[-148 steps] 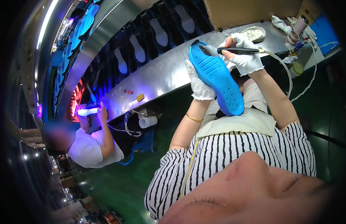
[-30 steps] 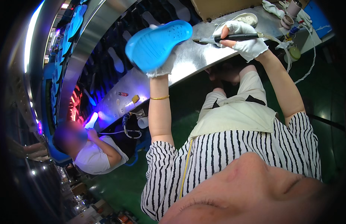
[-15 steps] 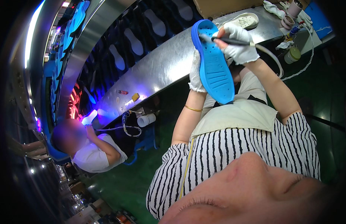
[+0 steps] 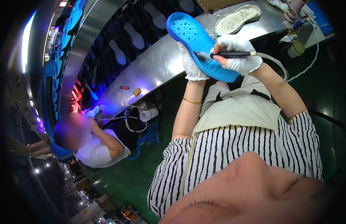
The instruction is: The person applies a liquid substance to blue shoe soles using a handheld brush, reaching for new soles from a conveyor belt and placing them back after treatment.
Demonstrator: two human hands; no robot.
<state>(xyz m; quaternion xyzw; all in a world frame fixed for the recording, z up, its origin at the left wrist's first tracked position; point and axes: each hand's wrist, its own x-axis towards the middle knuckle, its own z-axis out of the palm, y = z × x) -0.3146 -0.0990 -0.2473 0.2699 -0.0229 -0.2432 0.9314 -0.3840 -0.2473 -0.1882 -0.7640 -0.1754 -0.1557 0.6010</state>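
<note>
A bright blue shoe sole (image 4: 189, 31) is held tilted above the metal bench edge, its holed inner face toward me. My left hand (image 4: 191, 65), in a white glove, grips the sole from beneath along its left side; most of those fingers are hidden behind it. In my right hand (image 4: 238, 54), gloved with bare fingertips, is a black-handled brush (image 4: 230, 55), joined to a pale hose (image 4: 275, 61). The brush's bristles touch or hover just over the sole's narrow middle, near its left rim. An off-white sole (image 4: 238, 19) lies on the bench just beyond my right hand.
The metal bench (image 4: 154, 61) curves beside a dark conveyor carrying several pale soles (image 4: 135, 35). At left a co-worker in a white shirt (image 4: 102, 151) handles a sole under purple light. A yellow block (image 4: 137, 92) lies on the bench; a lidded jar (image 4: 296, 49) stands right.
The blue sole has tilted, its upper end swinging left and its lower end rising. My right hand and brush have moved down from its upper part to its middle.
</note>
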